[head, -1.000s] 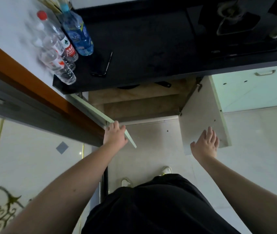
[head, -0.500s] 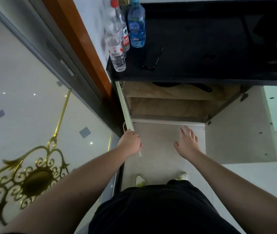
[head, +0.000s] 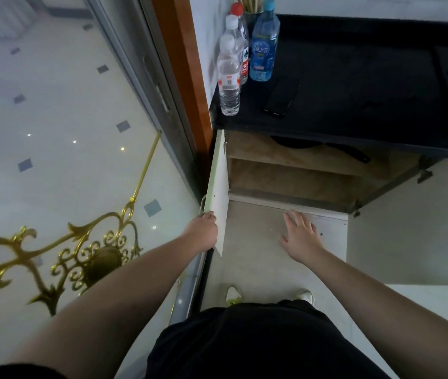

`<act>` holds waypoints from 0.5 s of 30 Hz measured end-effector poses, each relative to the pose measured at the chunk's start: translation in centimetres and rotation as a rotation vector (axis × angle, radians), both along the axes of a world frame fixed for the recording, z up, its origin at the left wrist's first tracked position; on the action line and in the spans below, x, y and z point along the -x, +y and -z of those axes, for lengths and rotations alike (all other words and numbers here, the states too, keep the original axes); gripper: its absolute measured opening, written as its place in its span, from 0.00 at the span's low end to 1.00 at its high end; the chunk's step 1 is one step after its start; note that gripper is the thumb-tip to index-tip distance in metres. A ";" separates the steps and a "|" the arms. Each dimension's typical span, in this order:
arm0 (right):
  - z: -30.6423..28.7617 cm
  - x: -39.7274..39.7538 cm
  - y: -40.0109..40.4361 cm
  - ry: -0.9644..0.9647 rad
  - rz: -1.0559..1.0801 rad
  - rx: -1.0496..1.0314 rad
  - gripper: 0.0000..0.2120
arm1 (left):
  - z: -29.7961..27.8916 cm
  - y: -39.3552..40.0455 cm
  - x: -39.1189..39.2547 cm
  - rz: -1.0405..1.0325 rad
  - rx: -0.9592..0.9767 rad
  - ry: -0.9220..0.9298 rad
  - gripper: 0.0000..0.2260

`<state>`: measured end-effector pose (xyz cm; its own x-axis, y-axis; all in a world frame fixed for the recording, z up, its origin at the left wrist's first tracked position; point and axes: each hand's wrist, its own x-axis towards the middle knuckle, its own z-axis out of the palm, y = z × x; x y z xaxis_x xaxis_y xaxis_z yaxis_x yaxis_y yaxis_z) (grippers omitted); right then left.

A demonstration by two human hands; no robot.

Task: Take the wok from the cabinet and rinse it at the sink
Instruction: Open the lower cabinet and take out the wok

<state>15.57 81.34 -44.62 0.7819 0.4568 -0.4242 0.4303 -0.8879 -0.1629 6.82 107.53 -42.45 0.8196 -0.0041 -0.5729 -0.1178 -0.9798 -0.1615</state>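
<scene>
two cabinet doors swung wide: left hand point(head: 203, 231) grasps the left door point(head: 218, 198) to pin it back, right hand point(head: 300, 237) hangs released, wok point(head: 296, 142) on upper shelf.

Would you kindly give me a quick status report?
Left hand gripping the open left cabinet door. Right hand open, empty. Wok on upper shelf, unobstructed.

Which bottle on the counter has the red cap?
The red-capped bottle at the back against the wall; the two clear bottles before it have white caps, the blue bottle a blue one.
</scene>
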 end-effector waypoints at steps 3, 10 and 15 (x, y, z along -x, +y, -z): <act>0.0 0.8 1.7 0.034 -0.059 -0.026 0.32 | -0.1 1.3 0.8 0.021 -0.091 0.014 0.20; 0.2 1.8 3.0 0.056 -0.135 -0.033 0.32 | -0.6 2.1 1.3 -0.045 -0.218 0.098 0.20; -0.7 1.9 1.4 0.007 -0.085 -0.010 0.31 | -1.9 -1.2 -1.3 -0.137 -0.201 0.060 0.16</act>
